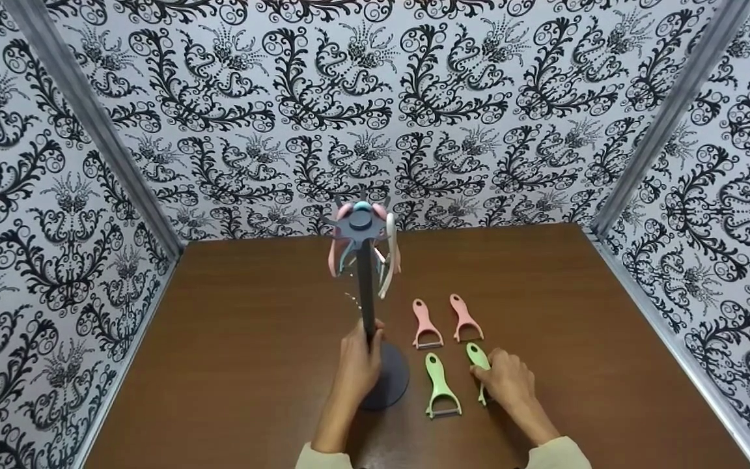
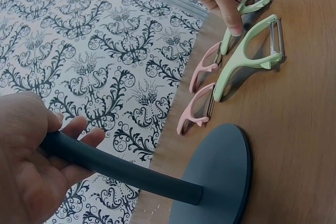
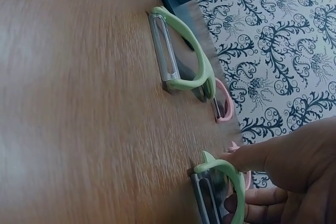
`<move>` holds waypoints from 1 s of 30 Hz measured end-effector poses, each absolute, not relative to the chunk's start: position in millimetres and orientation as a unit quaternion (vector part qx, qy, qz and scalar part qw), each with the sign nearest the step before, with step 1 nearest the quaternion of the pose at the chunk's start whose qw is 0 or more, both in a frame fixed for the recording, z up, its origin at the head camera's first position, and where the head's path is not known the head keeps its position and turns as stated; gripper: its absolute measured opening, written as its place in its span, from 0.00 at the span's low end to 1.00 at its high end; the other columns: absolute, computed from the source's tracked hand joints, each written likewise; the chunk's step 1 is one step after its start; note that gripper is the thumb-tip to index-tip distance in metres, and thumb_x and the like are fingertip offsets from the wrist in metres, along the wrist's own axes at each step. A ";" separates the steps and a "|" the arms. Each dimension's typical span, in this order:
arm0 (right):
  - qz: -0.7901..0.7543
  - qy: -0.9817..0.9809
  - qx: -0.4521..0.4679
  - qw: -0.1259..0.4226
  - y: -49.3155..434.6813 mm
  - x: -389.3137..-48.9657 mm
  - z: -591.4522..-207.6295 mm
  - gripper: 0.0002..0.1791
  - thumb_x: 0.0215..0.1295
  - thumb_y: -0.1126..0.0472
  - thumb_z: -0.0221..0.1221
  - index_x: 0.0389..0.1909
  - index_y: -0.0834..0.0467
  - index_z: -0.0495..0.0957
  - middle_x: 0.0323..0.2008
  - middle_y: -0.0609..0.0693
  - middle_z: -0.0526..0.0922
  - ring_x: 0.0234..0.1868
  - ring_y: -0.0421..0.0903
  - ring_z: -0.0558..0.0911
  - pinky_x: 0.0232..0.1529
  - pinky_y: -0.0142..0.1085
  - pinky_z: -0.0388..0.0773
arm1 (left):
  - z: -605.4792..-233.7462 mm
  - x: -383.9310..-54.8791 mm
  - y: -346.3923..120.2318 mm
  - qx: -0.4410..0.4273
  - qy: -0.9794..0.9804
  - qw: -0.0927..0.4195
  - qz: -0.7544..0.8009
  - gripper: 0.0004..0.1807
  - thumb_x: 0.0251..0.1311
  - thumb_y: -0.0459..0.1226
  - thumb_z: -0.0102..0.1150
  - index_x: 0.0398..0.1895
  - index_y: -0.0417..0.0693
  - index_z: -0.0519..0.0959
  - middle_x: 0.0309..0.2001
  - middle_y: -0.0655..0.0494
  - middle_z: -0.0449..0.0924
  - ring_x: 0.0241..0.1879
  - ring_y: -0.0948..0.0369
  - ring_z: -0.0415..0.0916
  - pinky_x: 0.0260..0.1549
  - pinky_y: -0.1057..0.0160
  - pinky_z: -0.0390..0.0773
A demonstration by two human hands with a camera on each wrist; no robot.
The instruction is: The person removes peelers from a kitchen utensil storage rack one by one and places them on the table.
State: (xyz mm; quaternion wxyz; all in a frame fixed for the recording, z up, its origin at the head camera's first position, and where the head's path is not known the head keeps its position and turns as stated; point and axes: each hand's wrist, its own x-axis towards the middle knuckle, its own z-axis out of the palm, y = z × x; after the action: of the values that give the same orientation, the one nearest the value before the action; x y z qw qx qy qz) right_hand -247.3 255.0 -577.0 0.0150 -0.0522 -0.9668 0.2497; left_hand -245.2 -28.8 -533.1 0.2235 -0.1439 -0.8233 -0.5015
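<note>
A dark grey stand (image 1: 365, 286) with a round base (image 1: 393, 384) rises from the table. My left hand (image 1: 358, 363) holds its pole low down, fingers curled loosely round it in the left wrist view. My right hand (image 1: 512, 379) pinches a green Y-shaped peeler (image 3: 231, 170) between thumb and fingers; its blade end is low over or on the table. To its left lies a second green peeler (image 1: 437, 384). Behind them lie two pink peelers, the left one (image 1: 422, 319) and the right one (image 1: 462, 312).
Hooks ring the stand's top (image 1: 360, 225). From them hang several peelers, among them a white one (image 1: 390, 251), a pink one (image 1: 333, 255) and a pale blue one. Patterned walls (image 1: 362, 130) enclose the brown table (image 1: 238, 352) at the back and both sides.
</note>
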 end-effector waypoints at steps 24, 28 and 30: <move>0.248 -0.968 -0.050 0.008 256.3 -243.4 -562.7 0.21 0.64 0.47 0.70 0.24 0.56 0.74 0.23 0.50 0.76 0.27 0.52 0.77 0.30 0.55 0.74 | -533.4 -246.7 -28.8 -0.147 -0.821 0.227 -0.503 0.05 0.71 0.24 0.57 0.44 0.39 0.77 0.33 0.45 0.82 0.33 0.59 0.79 0.33 0.57 0.80; 0.249 -0.967 -0.041 0.042 254.2 -242.1 -552.2 0.17 0.65 0.50 0.70 0.30 0.61 0.80 0.27 0.54 0.82 0.31 0.57 0.82 0.32 0.58 0.77 | -533.8 -246.5 -28.7 -0.144 -0.822 0.226 -0.503 0.05 0.70 0.24 0.57 0.44 0.39 0.77 0.34 0.45 0.83 0.34 0.57 0.81 0.34 0.56 0.81; 0.256 -0.964 -0.034 0.070 251.9 -240.8 -546.4 0.16 0.66 0.52 0.70 0.35 0.63 0.83 0.31 0.57 0.84 0.34 0.61 0.84 0.34 0.60 0.78 | -534.4 -246.2 -28.7 -0.145 -0.822 0.229 -0.502 0.05 0.70 0.23 0.57 0.43 0.39 0.77 0.34 0.45 0.83 0.34 0.57 0.81 0.34 0.55 0.82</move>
State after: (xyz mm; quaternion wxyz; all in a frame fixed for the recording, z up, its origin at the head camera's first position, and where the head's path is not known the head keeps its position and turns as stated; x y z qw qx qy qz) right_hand -240.8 251.9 -546.4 0.0703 -0.0341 -0.9636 0.2556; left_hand -246.2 -28.7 -534.4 0.2287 -0.1449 -0.8217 -0.5015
